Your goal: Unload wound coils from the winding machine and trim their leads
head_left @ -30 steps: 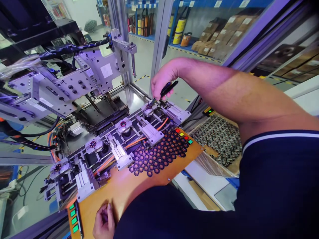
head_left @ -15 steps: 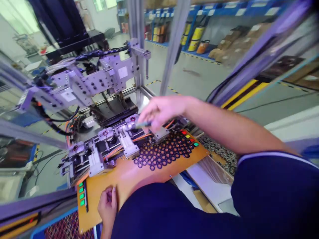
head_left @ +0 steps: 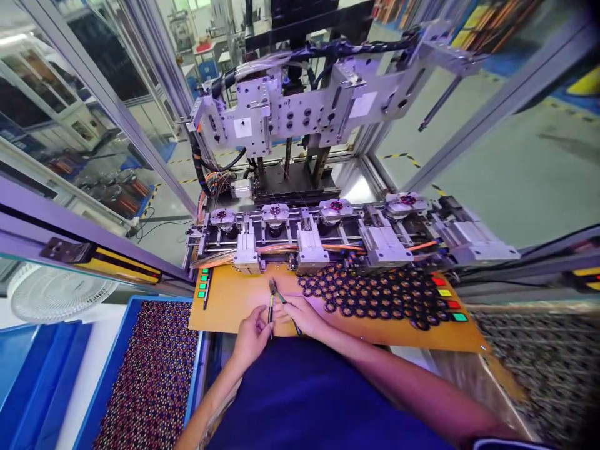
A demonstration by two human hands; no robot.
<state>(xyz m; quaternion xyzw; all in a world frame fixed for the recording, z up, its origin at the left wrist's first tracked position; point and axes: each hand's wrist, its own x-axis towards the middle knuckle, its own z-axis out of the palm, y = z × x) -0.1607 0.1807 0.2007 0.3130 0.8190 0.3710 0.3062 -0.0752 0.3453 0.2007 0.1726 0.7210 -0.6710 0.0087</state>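
Close to the orange board's front edge, my left hand [head_left: 253,331] and my right hand [head_left: 300,314] are side by side. Between them is a pair of pliers [head_left: 272,287] with dark jaws pointing away from me. The fingers of my left hand are closed round one handle, and my right hand grips the other. On the orange board [head_left: 229,309], to the right of my hands, lie many dark rings [head_left: 370,294] in a flat cluster. Behind the board stands a row of metal fixtures [head_left: 314,247] with round heads.
A blue bin [head_left: 122,350] full of small rings stands at the left. Green buttons [head_left: 202,286] sit on the board's left; red, yellow and green ones [head_left: 444,292] on its right. A machine head [head_left: 300,115] hangs above the fixtures. More small parts [head_left: 548,356] lie at the right.
The view has swung left. My right hand has come down from over the fixtures to the board's front, beside my left hand. My left hand now holds a handle of the pliers.
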